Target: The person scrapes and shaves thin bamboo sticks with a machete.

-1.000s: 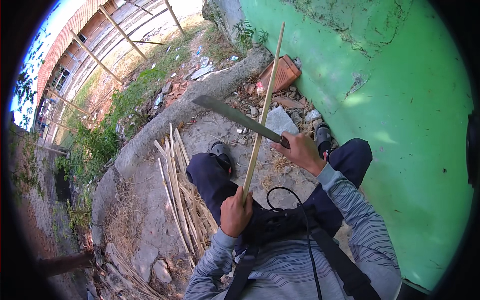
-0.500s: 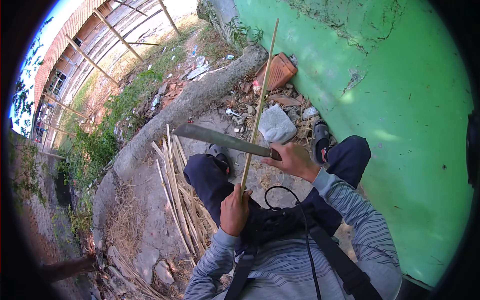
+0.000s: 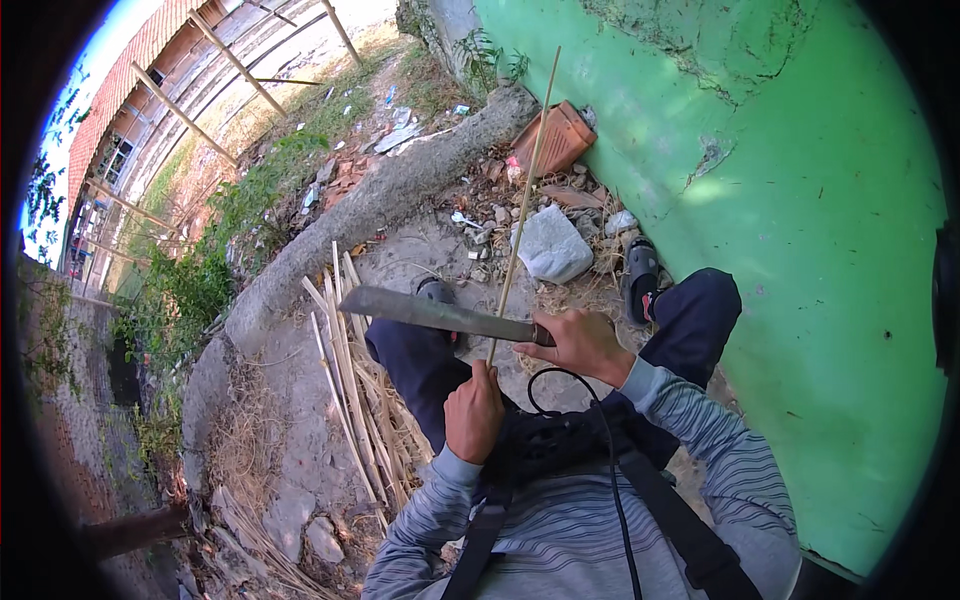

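Observation:
My left hand [image 3: 473,413] is closed round the lower end of a long thin bamboo strip [image 3: 530,175], which slants up and away toward the green wall. In my right hand [image 3: 585,345] is the handle of a machete [image 3: 430,312]. Its broad grey blade points left and crosses the strip just above my left fist. Whether the edge touches the strip I cannot tell. Beside my left leg lies a bundle of split bamboo strips [image 3: 362,410] on the ground.
A green wall [image 3: 820,250] rises on the right. Ahead sit a pale stone block [image 3: 553,245], an orange roof tile [image 3: 553,140] and rubble. A rough raised curb [image 3: 370,205] curves across the left, with green plants [image 3: 185,300] beyond. A black cable [image 3: 610,450] hangs over my lap.
The machete has come down the strip toward my left hand. The strip has turned so that its narrow side shows, and my left fist has shifted slightly upward.

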`<action>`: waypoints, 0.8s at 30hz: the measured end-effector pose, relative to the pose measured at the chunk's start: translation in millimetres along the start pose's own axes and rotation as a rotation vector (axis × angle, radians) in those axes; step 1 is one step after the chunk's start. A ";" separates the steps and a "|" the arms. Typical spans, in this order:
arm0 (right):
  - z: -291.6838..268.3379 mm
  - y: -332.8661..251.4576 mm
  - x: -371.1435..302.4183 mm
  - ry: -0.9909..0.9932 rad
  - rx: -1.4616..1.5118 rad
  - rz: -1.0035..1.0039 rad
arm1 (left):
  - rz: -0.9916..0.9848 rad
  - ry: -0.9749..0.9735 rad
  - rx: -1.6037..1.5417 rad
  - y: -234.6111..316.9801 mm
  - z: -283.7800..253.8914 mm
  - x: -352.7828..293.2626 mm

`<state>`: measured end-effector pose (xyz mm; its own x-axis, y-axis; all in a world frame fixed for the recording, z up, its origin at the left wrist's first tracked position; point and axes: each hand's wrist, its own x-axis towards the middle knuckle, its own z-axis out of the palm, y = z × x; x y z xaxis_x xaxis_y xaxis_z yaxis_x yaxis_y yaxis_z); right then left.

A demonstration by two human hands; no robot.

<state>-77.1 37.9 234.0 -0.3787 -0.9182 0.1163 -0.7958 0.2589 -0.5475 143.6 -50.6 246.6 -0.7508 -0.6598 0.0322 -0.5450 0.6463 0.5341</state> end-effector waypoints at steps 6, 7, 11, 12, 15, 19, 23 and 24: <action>-8.0 24.5 26.0 0.093 0.044 0.049 | 0.008 0.024 -0.007 5.5 -16.3 -4.5; -12.8 32.1 34.9 0.076 0.032 0.127 | 0.007 0.026 -0.006 3.3 -15.5 -6.4; -3.7 30.2 30.5 0.076 0.064 0.114 | 0.035 -0.031 -0.161 -10.5 -10.0 2.9; -0.4 23.0 19.8 0.076 0.065 0.114 | 0.020 -0.070 -0.290 -11.9 -10.6 5.3; 0.7 6.0 -1.6 0.026 -0.045 -0.126 | 0.051 -0.015 -0.247 -11.3 -8.8 9.1; -8.8 22.0 29.4 0.072 0.038 -0.001 | 0.017 0.028 -0.091 -1.7 -15.6 3.4; -16.4 52.9 63.3 0.109 0.040 0.160 | 0.007 -0.002 0.000 -8.4 -11.4 -9.6; -17.8 45.3 58.1 0.107 0.039 0.158 | 0.012 0.000 0.003 -8.2 -10.1 -10.1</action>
<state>-143.6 1.6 230.7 -0.5475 -0.8292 0.1123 -0.7040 0.3838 -0.5976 159.4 -53.1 250.4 -0.7569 -0.6524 0.0388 -0.5373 0.6550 0.5313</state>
